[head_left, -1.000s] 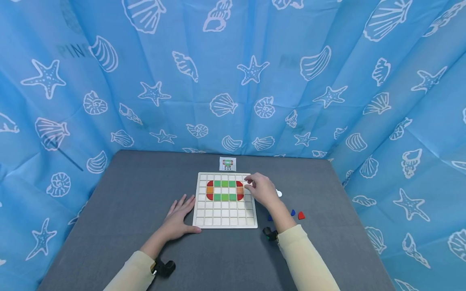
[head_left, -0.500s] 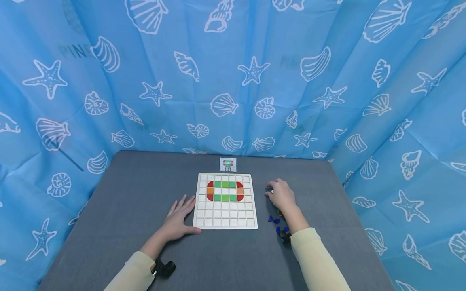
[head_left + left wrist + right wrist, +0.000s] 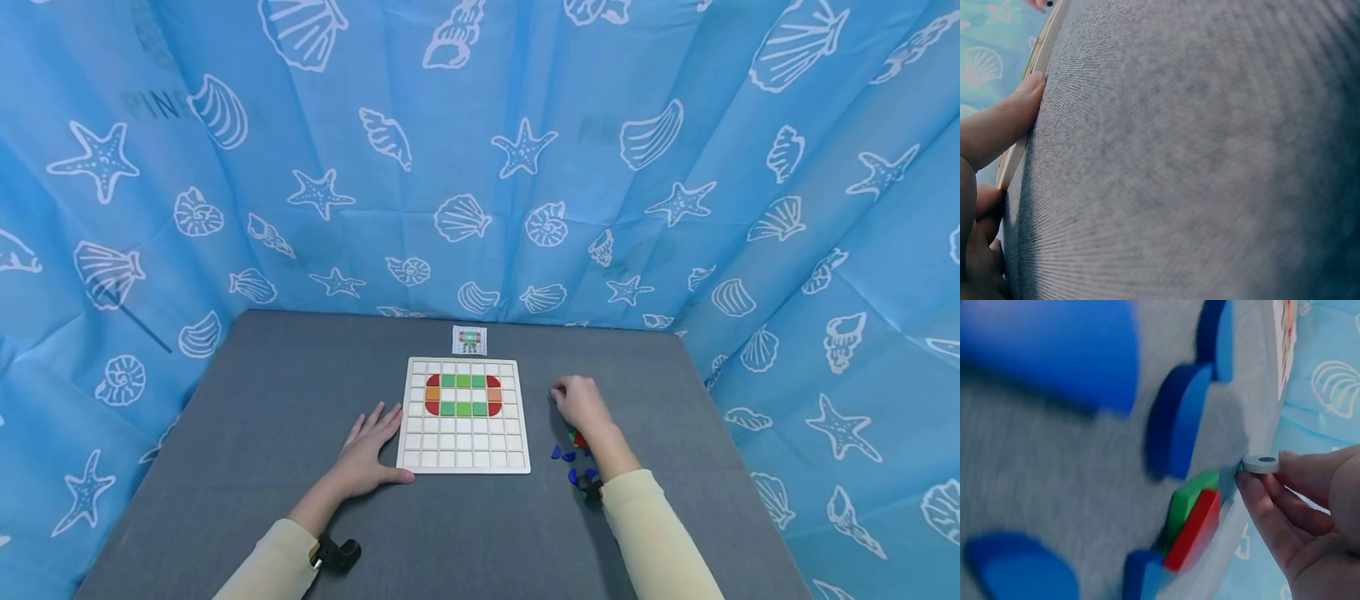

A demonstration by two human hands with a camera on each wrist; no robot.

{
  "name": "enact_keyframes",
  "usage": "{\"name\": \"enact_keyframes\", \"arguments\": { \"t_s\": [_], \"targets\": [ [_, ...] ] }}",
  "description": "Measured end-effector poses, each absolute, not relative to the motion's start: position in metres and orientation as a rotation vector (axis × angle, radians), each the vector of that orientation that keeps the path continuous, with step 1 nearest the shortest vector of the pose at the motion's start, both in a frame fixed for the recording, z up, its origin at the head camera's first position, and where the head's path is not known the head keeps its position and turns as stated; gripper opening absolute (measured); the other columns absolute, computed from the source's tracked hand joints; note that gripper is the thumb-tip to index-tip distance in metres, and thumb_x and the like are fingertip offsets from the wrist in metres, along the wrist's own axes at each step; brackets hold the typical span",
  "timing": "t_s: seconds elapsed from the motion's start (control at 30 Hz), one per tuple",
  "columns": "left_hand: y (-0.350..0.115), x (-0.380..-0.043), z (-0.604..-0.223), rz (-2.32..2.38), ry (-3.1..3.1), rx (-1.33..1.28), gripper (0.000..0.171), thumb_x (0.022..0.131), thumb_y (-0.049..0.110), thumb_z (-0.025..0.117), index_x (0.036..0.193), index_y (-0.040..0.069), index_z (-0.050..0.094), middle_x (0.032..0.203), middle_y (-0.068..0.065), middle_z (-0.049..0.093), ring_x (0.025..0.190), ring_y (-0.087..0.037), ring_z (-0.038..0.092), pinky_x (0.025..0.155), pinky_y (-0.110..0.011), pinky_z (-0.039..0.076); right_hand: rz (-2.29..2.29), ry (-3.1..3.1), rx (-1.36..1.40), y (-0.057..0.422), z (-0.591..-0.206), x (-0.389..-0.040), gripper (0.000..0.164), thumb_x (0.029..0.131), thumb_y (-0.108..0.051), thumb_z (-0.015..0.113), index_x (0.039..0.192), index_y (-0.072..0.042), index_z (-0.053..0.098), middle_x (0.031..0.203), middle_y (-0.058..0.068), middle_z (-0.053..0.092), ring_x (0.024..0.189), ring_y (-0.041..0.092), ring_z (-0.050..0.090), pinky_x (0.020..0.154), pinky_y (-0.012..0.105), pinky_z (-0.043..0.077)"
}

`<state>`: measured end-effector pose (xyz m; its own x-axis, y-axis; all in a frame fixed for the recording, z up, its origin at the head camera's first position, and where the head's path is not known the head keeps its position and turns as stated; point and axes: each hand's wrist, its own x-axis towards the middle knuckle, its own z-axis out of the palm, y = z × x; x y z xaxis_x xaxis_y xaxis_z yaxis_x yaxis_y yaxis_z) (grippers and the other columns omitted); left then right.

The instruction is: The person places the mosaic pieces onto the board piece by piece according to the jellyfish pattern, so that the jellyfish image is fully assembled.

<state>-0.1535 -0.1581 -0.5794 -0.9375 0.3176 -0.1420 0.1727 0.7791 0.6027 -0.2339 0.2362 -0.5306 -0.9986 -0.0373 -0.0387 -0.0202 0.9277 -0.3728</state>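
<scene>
A white gridded puzzle board (image 3: 465,437) lies on the grey table. Red rounded pieces (image 3: 433,408), orange squares (image 3: 433,393) and green squares (image 3: 464,409) form a ring in its upper half. The left hand (image 3: 369,450) lies along the board's left side with spread fingers; its thumb (image 3: 1013,112) touches the near edge. Right of the board, the right hand (image 3: 581,402) pinches a small white disc (image 3: 1261,464) with a dark dot between thumb and fingers, plain in the right wrist view; in the head view the hand hides it.
Near the right forearm lie blue pieces (image 3: 557,452), a red piece (image 3: 1194,531) and a green piece (image 3: 1184,503) beneath it. A small printed picture card (image 3: 469,340) rests behind the board. A blue shell-patterned curtain (image 3: 480,167) stands around the table's back and sides.
The right hand has moved from the board's right edge out to the table on the right, and its fingers have closed on the white disc. The left hand has stayed put.
</scene>
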Motion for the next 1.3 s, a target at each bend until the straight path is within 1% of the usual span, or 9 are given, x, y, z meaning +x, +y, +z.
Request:
{"name": "enact_keyframes", "arguments": {
  "t_s": [0.13,0.33,0.43,0.57,0.67,0.8,0.87,1.13,1.3],
  "targets": [
    [-0.158,-0.153,-0.578,0.898,2.733,0.384,0.120,0.069,0.066,0.082,0.161,0.014,0.025,0.169,-0.003,0.021,0.158,-0.033,0.003,0.124,-0.058,0.001,-0.652,3.045,-0.056,0.235,-0.530,-0.234,0.018,0.099,-0.010,0.063,0.106,-0.001,0.076,0.104,0.017,0.075,0.093,0.030,0.070,0.079,0.046,0.059],
    [-0.157,-0.153,-0.577,0.895,2.732,0.375,0.120,0.069,0.065,0.082,0.161,0.015,0.025,0.169,-0.003,0.021,0.158,-0.033,0.004,0.125,-0.057,0.002,-0.656,3.039,-0.067,0.237,-0.532,-0.237,0.015,0.097,-0.012,0.068,0.104,-0.003,0.077,0.101,0.014,0.075,0.094,0.029,0.070,0.083,0.047,0.058],
    [-0.157,-0.153,-0.578,0.892,2.733,0.374,0.120,0.069,0.066,0.082,0.161,0.015,0.025,0.169,-0.003,0.021,0.158,-0.033,0.004,0.125,-0.057,0.002,-0.663,2.991,-0.039,0.238,-0.534,-0.237,0.017,0.094,-0.016,0.073,0.106,-0.004,0.077,0.099,0.012,0.075,0.089,0.025,0.068,0.082,0.045,0.057],
    [-0.158,-0.153,-0.579,0.893,2.732,0.374,0.120,0.069,0.067,0.082,0.161,0.015,0.025,0.169,-0.003,0.021,0.158,-0.033,0.004,0.125,-0.057,0.002,-0.676,2.930,-0.026,0.238,-0.534,-0.237,0.024,0.091,-0.016,0.077,0.109,-0.002,0.076,0.098,0.012,0.073,0.087,0.023,0.067,0.081,0.044,0.057],
    [-0.158,-0.154,-0.579,0.892,2.732,0.375,0.121,0.068,0.068,0.081,0.161,0.015,0.025,0.169,-0.002,0.021,0.158,-0.032,0.003,0.125,-0.057,0.002,-0.665,2.913,-0.053,0.236,-0.534,-0.237,0.024,0.091,-0.013,0.076,0.111,-0.001,0.075,0.101,0.013,0.072,0.090,0.024,0.068,0.082,0.045,0.058],
    [-0.158,-0.154,-0.580,0.890,2.733,0.379,0.121,0.068,0.068,0.081,0.161,0.015,0.025,0.169,-0.002,0.021,0.158,-0.032,0.003,0.125,-0.057,0.002,-0.605,2.915,-0.092,0.232,-0.534,-0.237,0.023,0.093,-0.014,0.073,0.113,-0.002,0.075,0.105,0.013,0.069,0.095,0.026,0.067,0.083,0.044,0.058],
    [-0.158,-0.154,-0.581,0.889,2.734,0.380,0.121,0.068,0.069,0.081,0.161,0.016,0.025,0.169,-0.002,0.021,0.158,-0.032,0.003,0.124,-0.058,0.002,-0.579,2.928,-0.121,0.230,-0.535,-0.236,0.023,0.094,-0.014,0.072,0.113,-0.002,0.075,0.104,0.013,0.067,0.095,0.026,0.066,0.082,0.043,0.058],
    [-0.158,-0.155,-0.583,0.873,2.743,0.368,0.121,0.068,0.068,0.081,0.162,0.016,0.025,0.169,-0.002,0.021,0.158,-0.033,0.003,0.125,-0.058,0.001,-0.638,3.007,-0.253,0.214,-0.522,-0.231,0.023,0.093,-0.015,0.074,0.113,-0.003,0.075,0.096,0.009,0.064,0.082,0.019,0.059,0.072,0.038,0.053],
    [-0.158,-0.155,-0.582,0.870,2.736,0.370,0.122,0.068,0.069,0.081,0.162,0.016,0.024,0.169,-0.002,0.021,0.158,-0.032,0.003,0.125,-0.057,0.001,-0.693,3.014,-0.287,0.198,-0.511,-0.229,0.027,0.093,-0.016,0.074,0.117,-0.004,0.074,0.101,0.010,0.066,0.081,0.017,0.058,0.072,0.036,0.053]
  ]
}}
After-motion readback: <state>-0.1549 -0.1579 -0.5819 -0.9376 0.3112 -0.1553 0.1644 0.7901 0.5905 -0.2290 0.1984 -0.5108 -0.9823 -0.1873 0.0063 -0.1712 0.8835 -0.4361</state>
